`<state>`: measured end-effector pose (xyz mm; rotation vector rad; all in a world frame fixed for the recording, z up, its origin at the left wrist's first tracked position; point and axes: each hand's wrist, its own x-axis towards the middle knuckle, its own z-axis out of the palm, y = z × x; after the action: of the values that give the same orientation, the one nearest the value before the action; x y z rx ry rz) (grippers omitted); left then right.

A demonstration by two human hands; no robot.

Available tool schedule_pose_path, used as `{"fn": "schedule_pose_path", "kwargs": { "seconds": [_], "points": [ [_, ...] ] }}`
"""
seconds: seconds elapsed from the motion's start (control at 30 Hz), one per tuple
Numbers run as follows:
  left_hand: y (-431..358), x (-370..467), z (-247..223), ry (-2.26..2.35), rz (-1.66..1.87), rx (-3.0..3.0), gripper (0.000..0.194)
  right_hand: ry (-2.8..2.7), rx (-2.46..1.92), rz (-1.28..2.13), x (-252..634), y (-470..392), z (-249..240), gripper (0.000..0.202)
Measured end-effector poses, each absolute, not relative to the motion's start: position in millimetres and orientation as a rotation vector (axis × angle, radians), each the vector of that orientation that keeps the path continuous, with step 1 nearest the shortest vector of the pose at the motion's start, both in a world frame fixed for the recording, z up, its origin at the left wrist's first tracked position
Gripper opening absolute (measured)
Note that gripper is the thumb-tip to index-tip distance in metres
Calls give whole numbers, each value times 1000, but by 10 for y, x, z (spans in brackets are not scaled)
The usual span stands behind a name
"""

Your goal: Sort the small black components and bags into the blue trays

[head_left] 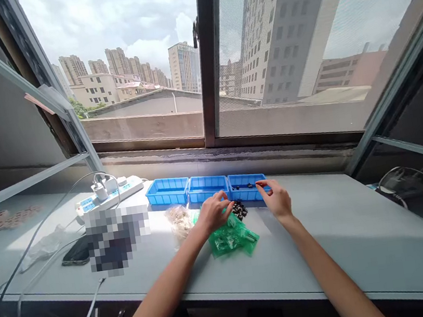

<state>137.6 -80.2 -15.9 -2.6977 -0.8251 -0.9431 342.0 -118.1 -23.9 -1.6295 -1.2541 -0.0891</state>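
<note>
Here we are at the pale grey bench (331,225) across the lower frame, and the right hand (277,200) is at the right end of a rectangular blue plastic tray (245,195), thumb and forefinger drawn together; I can't tell whether anything sits between them. Small black pieces (250,185) lie in that tray, the rightmost of three in a row at centre. Over to the left hand (214,213), bent above a crumpled green plastic bag (231,239), fingers curled, thumb near the forefinger, any grip too small to read. Just right of its fingertips, a heap of black parts (240,210)! Left of that hand, a clear bag of pale pieces (180,220); farther left, a white power strip (131,186).
</note>
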Motion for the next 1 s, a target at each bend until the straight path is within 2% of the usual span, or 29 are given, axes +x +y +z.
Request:
{"fn": "schedule_pose_path", "kwargs": {
  "seconds": [0.2,0.47,0.57,0.73,0.9,1.0],
  "points": [
    [-820,1361,-193,-887,-934,-2716,31,-1195,-1676,-23,3452,-1154,-314,38],
    [-844,1370,-173,-924,-930,-2674,23,-1078,-1518,149,3411,-1138,-276,47],
    [-856,1380,-146,-949,-981,-2679,19,-1023,-1416,342,3357,-1147,-209,47],
    [-881,1397,-121,-938,-1098,-2740,28,-1144,-1232,796,3153,-1211,-107,46],
    [-924,1414,-135,-974,-1238,-2787,14,-1171,-1137,1137,2987,-1295,-105,43],
    [-945,1421,-138,-957,-1262,-2781,15,-1120,-1075,1264,2950,-1318,-116,43]
  ]
}}
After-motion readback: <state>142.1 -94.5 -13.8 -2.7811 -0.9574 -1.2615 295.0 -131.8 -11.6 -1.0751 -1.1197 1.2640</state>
